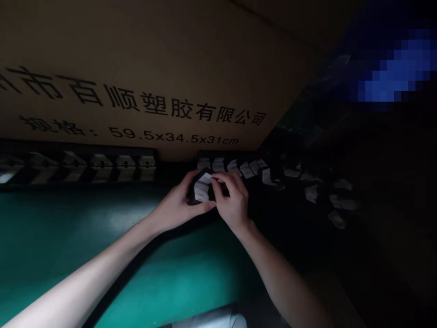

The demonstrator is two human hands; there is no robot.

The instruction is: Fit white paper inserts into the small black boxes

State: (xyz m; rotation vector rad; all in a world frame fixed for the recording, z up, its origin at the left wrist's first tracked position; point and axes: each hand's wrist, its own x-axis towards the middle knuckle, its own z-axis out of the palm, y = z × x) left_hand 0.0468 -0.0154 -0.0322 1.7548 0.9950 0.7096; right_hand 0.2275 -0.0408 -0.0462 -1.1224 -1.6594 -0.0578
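My left hand point(177, 207) is wrapped round a small black box point(197, 191) with a white folded card point(204, 182) in it, just above the green table top point(85, 237). My right hand point(232, 200) is closed in a pinch on the top of that white card. Both hands meet at the middle of the view, in dim light.
A large brown cardboard carton point(153, 68) with printed characters stands right behind the hands. A row of black boxes with white cards point(102, 166) lines its foot at the left. Several loose white cards point(307, 187) lie scattered on the dark right side.
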